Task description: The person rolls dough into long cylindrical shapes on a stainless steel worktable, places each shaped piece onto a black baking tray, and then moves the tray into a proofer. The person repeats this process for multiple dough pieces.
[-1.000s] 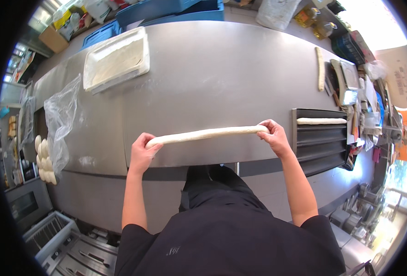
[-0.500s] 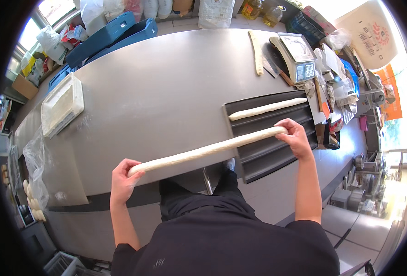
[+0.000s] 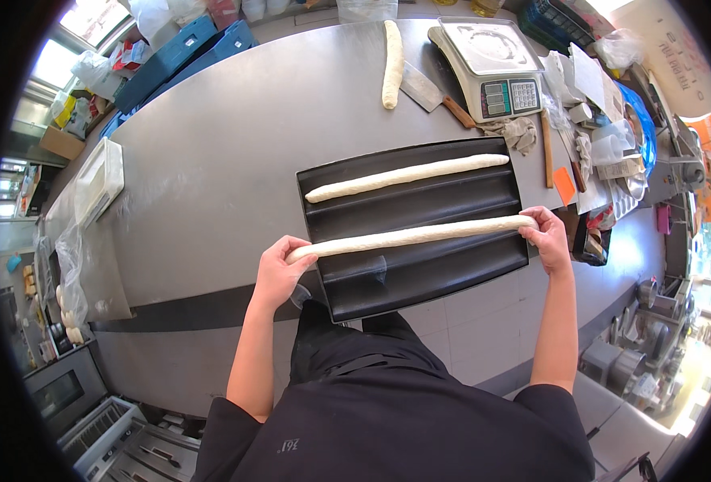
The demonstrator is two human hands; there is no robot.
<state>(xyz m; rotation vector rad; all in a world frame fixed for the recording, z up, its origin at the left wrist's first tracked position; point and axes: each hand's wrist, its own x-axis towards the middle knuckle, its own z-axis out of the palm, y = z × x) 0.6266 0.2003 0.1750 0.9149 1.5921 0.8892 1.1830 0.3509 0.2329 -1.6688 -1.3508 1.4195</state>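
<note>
A long rope of pale dough (image 3: 411,235) stretches between my two hands over a black grooved baking tray (image 3: 355,301). My left hand (image 3: 281,269) pinches its left end just beyond the tray's left edge. My right hand (image 3: 547,238) grips the other end past the tray's right side. Whether the rope touches the tray's ridges I cannot tell. A second dough rope (image 3: 407,177) lies in the tray's far groove. Another, shorter dough piece (image 3: 391,68) rests on the steel table (image 3: 211,177) behind the tray.
Right of the short dough piece lie a cleaver (image 3: 422,87) and a digital scale (image 3: 484,60). A cloth (image 3: 512,132) and a wooden stick (image 3: 547,153) sit near the tray's far right corner. At the left stands a white plastic tray (image 3: 102,181); blue crates (image 3: 167,60) are beyond the table.
My hands have carried the dough rope rightward from the table's front edge to above the tray. The view has turned toward the right, so the tray now sits in the middle.
</note>
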